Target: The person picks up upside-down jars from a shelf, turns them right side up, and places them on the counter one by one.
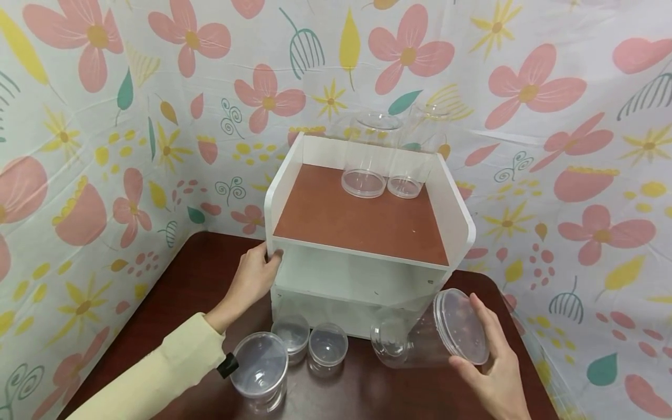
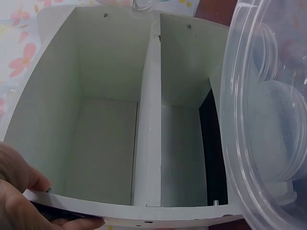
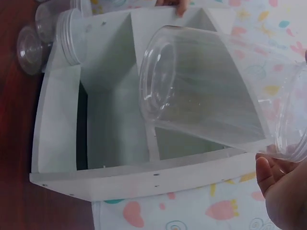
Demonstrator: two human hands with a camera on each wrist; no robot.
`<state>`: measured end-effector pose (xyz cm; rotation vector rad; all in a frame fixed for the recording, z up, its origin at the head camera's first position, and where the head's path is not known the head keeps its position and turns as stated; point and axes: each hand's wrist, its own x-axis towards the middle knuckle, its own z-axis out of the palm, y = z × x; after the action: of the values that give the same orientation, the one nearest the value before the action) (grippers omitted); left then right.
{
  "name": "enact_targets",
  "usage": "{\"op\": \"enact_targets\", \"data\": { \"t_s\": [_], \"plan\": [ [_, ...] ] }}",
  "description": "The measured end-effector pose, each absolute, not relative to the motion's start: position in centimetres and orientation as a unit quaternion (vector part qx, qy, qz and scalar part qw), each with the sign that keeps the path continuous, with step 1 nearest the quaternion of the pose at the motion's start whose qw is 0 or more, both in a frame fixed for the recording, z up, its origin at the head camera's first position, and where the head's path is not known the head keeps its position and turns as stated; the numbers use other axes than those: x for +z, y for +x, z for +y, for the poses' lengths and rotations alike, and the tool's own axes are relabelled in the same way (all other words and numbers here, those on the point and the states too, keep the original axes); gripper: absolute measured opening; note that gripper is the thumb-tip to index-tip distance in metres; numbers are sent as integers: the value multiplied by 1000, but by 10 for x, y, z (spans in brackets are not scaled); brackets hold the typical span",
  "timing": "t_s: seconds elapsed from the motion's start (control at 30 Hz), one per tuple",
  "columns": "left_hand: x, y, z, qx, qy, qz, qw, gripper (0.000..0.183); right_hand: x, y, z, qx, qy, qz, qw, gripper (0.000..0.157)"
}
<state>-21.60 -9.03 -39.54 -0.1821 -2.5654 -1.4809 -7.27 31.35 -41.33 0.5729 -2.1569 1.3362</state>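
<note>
My left hand [image 1: 254,274] grips the left side panel of a small white shelf unit [image 1: 362,227] with a reddish-brown top board. In the left wrist view, its fingers and thumb [image 2: 38,179] close round the panel's edge. Low at the unit's front right, my right hand [image 1: 499,364] holds a large clear plastic jar [image 1: 426,344] by its lidded end. That jar lies tilted nearly sideways, its base pointing left toward the unit. Seen from the right wrist, the jar [image 3: 206,91] crosses in front of the unit's open compartments.
Two clear jars, one wider [image 1: 364,184] and one narrower [image 1: 405,186], stand on the top board. Three lidded jars stand on the dark table [image 1: 210,262] before the unit: a large one [image 1: 261,367] and two smaller ones [image 1: 291,338]. Flower-patterned cloth [image 1: 325,52] hangs behind.
</note>
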Motion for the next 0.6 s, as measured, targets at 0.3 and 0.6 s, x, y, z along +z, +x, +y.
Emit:
{"op": "enact_targets", "data": {
  "t_s": [0.3, 0.6],
  "plan": [
    [-395, -217, -92, -494, -57, -863, 86, 23, -408, -69, 309, 447, 165, -846, 239, 113],
    [-395, -218, -94, -497, -62, -861, 83, 26, -423, -74, 301, 395, 171, -871, 236, 118]
  ]
}}
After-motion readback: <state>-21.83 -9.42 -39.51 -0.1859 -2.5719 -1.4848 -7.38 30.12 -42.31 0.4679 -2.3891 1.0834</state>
